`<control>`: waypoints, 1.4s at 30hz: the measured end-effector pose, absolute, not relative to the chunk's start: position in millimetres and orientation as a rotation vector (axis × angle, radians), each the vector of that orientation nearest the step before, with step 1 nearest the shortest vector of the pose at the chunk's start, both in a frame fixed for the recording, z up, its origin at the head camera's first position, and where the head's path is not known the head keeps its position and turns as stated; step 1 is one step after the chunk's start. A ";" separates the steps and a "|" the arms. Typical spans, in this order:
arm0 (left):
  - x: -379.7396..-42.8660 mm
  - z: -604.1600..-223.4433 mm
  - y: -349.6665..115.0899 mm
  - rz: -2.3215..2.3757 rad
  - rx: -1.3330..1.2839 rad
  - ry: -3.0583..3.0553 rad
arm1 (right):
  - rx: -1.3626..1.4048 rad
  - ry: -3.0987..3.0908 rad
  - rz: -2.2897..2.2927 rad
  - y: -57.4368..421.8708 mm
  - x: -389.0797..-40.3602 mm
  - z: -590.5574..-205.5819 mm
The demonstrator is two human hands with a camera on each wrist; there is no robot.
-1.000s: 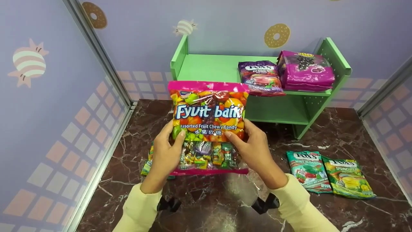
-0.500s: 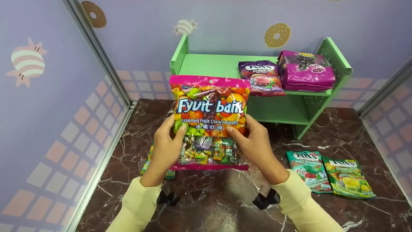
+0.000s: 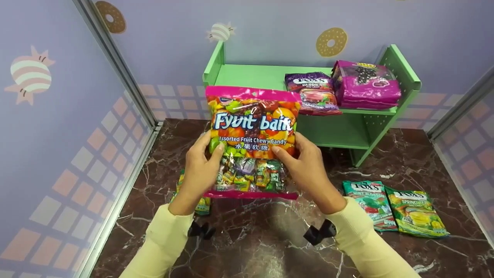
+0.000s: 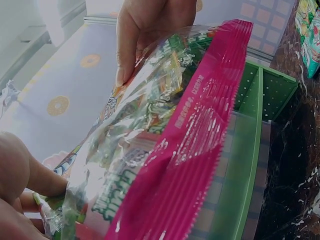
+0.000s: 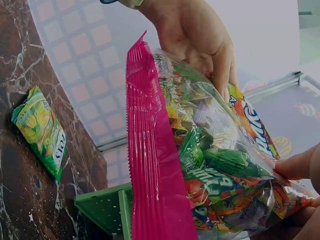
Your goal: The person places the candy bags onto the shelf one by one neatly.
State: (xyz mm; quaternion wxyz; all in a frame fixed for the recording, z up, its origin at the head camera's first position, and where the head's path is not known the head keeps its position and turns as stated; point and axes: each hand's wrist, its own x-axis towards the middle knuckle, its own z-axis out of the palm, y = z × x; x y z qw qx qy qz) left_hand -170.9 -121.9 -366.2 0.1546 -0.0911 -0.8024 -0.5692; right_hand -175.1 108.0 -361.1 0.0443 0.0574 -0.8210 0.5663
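A bag of assorted fruit chewy candy (image 3: 252, 123) with pink end seals is held up in both hands in the head view. My left hand (image 3: 200, 170) grips its left edge, thumb on the printed front. On the opposite edge my right hand (image 3: 307, 170) grips in the same way, its thumb on the front and the other fingers behind. The bag's clear lower window shows wrapped sweets. In the left wrist view the pink bottom seal (image 4: 195, 130) runs across the picture. The right wrist view also shows the candy bag (image 5: 215, 150) between both hands.
A green two-tier shelf (image 3: 247, 75) stands behind. A purple Fox's bag (image 3: 313, 92) and a magenta bag (image 3: 366, 85) sit on its top right. On the marble surface lie a teal Fox's bag (image 3: 368, 204), a green-yellow Fox's bag (image 3: 416, 212) and a partly hidden bag (image 3: 203, 206).
Both hands have raised the candy bag slightly and moved it away from me, toward the shelf. More of the bag lying behind the left wrist shows. The grip looks the same.
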 end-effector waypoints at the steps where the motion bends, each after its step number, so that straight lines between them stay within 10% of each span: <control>1: -172.2 -365.8 -122.0 -1.625 -0.256 -2.303 | 0.172 -2.511 1.728 107.9 -176.1 -360.8; 42: -230.7 -331.3 -126.3 -1.525 -0.185 -2.465 | 0.203 -2.545 1.854 110.5 -225.9 -336.9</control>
